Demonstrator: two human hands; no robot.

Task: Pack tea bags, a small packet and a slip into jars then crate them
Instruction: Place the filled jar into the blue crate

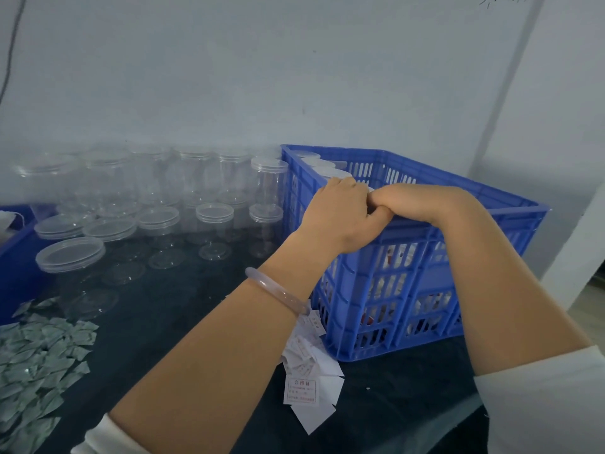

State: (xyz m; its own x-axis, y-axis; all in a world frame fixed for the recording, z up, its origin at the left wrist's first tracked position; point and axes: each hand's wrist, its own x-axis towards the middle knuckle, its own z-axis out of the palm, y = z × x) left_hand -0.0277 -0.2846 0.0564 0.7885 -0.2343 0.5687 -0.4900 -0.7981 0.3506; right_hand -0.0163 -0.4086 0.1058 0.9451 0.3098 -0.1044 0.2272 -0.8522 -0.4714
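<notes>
Both hands meet over the near rim of the blue crate [425, 290] at 3 o'clock on the bench [183, 309]. The left hand [340, 211] and right hand [415, 201] touch, with fingers [343, 186] curled down inside beside the capped jars [327, 167]. I cannot tell whether they grip one. Slips [304, 385] lie at 6 o'clock.

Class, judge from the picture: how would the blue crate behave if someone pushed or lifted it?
The blue crate is likely heavy: filled jars show through its slots. Its ribbed walls probably stay stiff. Broad-based, it should slide rather than tip, perhaps dragging the paper slips at its corner.
</notes>
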